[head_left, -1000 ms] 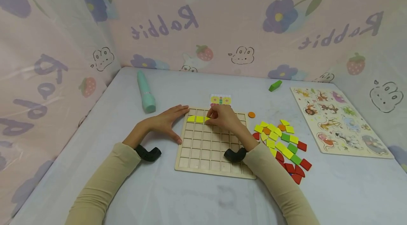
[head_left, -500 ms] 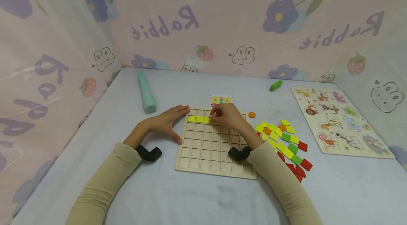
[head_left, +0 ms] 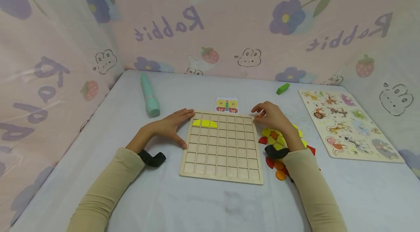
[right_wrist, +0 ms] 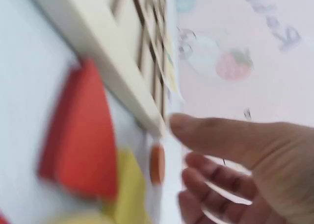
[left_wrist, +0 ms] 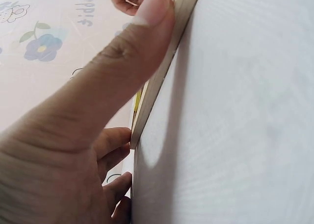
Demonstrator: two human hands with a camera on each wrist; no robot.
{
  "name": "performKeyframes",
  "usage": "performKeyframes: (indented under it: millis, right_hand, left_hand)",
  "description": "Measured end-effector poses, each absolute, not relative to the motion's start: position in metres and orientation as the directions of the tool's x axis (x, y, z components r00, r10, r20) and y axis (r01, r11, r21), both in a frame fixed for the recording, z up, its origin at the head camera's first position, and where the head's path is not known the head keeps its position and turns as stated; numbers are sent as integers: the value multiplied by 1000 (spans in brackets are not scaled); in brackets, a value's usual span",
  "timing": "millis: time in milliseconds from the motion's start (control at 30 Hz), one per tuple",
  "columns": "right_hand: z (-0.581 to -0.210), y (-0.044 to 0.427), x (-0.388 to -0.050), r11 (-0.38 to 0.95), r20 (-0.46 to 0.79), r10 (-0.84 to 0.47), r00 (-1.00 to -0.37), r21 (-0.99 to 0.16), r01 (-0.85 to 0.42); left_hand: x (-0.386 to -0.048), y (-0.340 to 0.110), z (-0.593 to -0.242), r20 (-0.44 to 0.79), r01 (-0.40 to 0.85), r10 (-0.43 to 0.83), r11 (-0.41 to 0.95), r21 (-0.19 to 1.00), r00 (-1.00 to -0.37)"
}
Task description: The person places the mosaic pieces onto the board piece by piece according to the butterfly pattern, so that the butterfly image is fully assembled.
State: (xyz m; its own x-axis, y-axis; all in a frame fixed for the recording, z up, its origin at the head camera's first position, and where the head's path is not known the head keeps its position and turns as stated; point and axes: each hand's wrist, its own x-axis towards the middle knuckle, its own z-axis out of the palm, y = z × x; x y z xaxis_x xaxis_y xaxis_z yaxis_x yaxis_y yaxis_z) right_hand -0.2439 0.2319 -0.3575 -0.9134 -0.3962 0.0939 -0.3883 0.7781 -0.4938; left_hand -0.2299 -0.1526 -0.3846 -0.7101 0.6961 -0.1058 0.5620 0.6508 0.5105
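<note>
A square wooden grid board (head_left: 223, 152) lies flat on the table. Three yellow pieces (head_left: 205, 123) sit side by side in its second row from the far edge, at the left; the outer two have rounded corners. My left hand (head_left: 168, 126) rests against the board's left edge, thumb and fingers spread and touching it. Past the board's far right corner, my right hand (head_left: 273, 117) hovers with loosely bent fingers and nothing between them. Near it in the right wrist view are an orange disc (right_wrist: 157, 164) and a blurred red quarter-round piece (right_wrist: 88, 136). The right forearm hides part of the loose pieces.
Loose yellow, red and orange pieces (head_left: 278, 140) lie right of the board. A butterfly pattern card (head_left: 227, 105) is behind it. An animal puzzle board (head_left: 351, 126) lies far right, a green block (head_left: 283, 89) at the back, a mint-green tapered object (head_left: 150, 95) at the left.
My right hand has let go of the third yellow piece, leaving it in the grid, and moved right off the board towards the loose pieces. My left hand has stayed put.
</note>
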Motion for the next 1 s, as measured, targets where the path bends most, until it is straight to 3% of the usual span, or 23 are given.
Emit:
performKeyframes:
  millis: [200, 567, 767, 1000]
  right_hand:
    - [-357, 247, -246, 807, -64, -365, -929, -518, -282]
    - [-363, 252, -248, 810, -57, -342, -938, -524, -263]
    - [-353, 232, -244, 745, 13, -409, -912, -573, -342]
    - [-353, 183, -240, 624, 75, -571, -817, -607, -492]
  left_hand:
    - [-230, -153, -385, -100, 561, 695, 649, 514, -712]
    - [-229, -152, -383, -103, 561, 694, 652, 511, -713]
    - [-229, -152, -383, -104, 559, 695, 650, 515, -712]
    - [-229, -152, -384, -104, 559, 694, 651, 514, -712]
